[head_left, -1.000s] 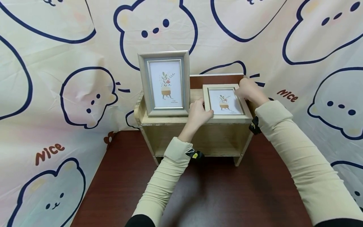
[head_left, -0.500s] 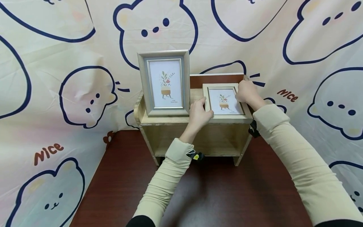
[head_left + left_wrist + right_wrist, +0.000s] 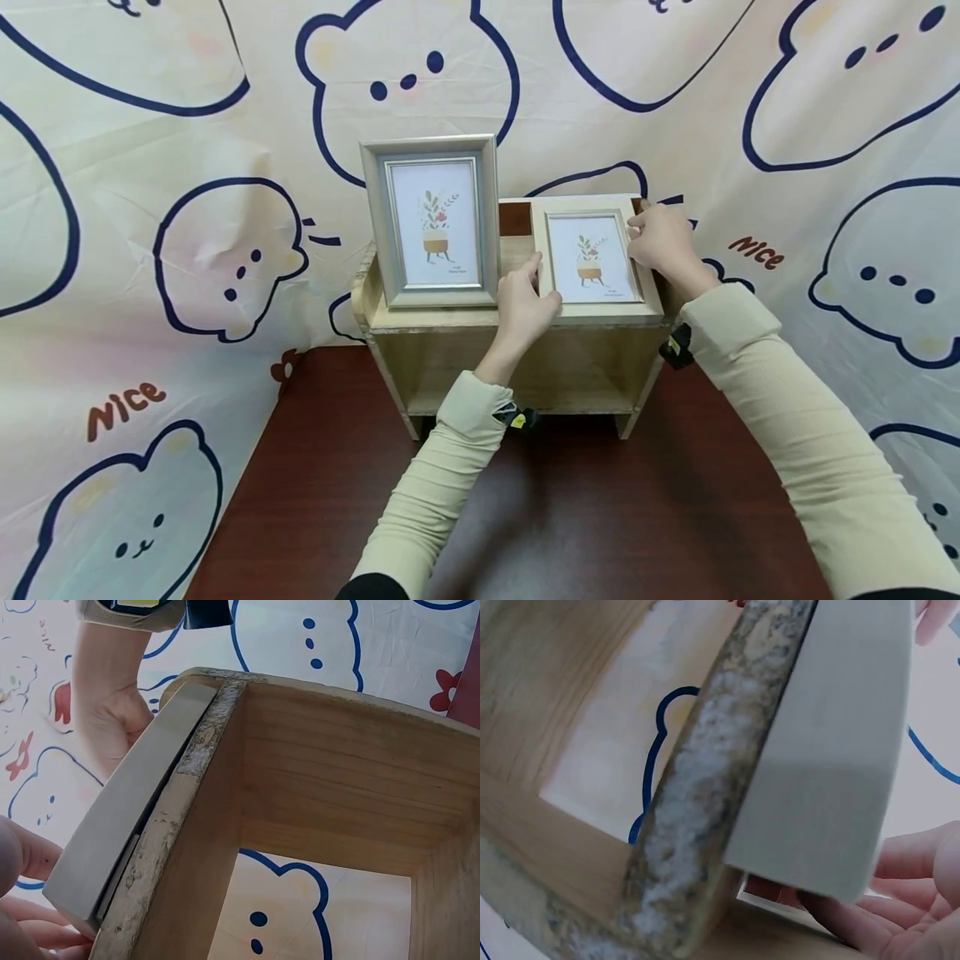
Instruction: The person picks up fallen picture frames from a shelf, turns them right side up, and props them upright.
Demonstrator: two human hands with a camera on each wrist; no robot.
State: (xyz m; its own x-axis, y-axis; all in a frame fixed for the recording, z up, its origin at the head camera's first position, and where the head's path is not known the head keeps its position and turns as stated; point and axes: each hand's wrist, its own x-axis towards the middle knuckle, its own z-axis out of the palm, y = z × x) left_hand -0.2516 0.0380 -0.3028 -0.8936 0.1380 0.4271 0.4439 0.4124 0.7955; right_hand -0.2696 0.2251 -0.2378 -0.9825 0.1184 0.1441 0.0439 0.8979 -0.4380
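Observation:
A cream picture frame point(image 3: 590, 257) with a potted-plant print leans back on the right of the small wooden shelf's top. My left hand point(image 3: 525, 308) pinches its left side near the lower corner, thumb on the front. On the opposite side, my right hand point(image 3: 669, 247) grips the upper right edge. The left wrist view shows the frame's pale lower edge point(image 3: 139, 780) along the shelf's rough front edge, with a narrow dark gap between. In the right wrist view, fingers point(image 3: 900, 915) of my right hand reach behind the frame's side.
A larger silver-beige picture frame point(image 3: 378, 225) stands upright on the shelf top's left half, close to my left hand. The wooden shelf point(image 3: 570, 367) has an open lower compartment and stands on a dark red-brown table point(image 3: 600, 517). Behind hangs a bear-print cloth point(image 3: 247, 133).
The cream frame's top edge has risen, tilting it more upright and covering more of the brown strip behind. My right hand has shifted slightly right with it; my left hand stays at the lower left side.

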